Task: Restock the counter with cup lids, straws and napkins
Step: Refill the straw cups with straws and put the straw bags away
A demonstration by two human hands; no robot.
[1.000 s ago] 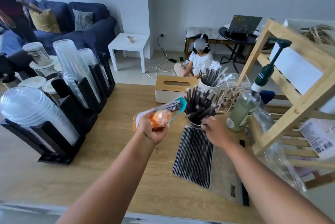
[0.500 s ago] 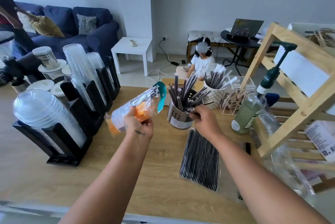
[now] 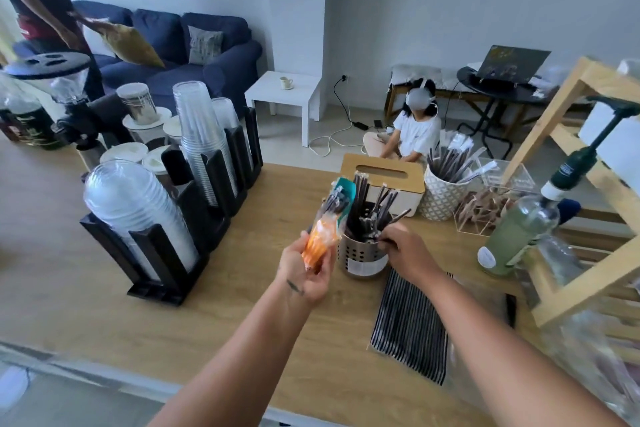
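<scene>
Head: left hand (image 3: 304,276) grips straw packet (image 3: 322,234) (right hand (image 3: 403,250) pinches straws (image 3: 362,219)).

The left hand (image 3: 304,276) grips a straw packet (image 3: 325,224) just left of a metal holder (image 3: 363,258) standing on the counter (image 3: 242,288); the right hand (image 3: 403,252) curls its fingers (image 3: 383,242) among the holder's dark straws (image 3: 367,208).

Dark straws (image 3: 367,215) stand in a steel cup (image 3: 362,260) on the counter (image 3: 242,322); a packet of orange straws (image 3: 320,236) tilts at its 9 o'clock, stacked clear dome lids (image 3: 135,215) farther out.
</scene>
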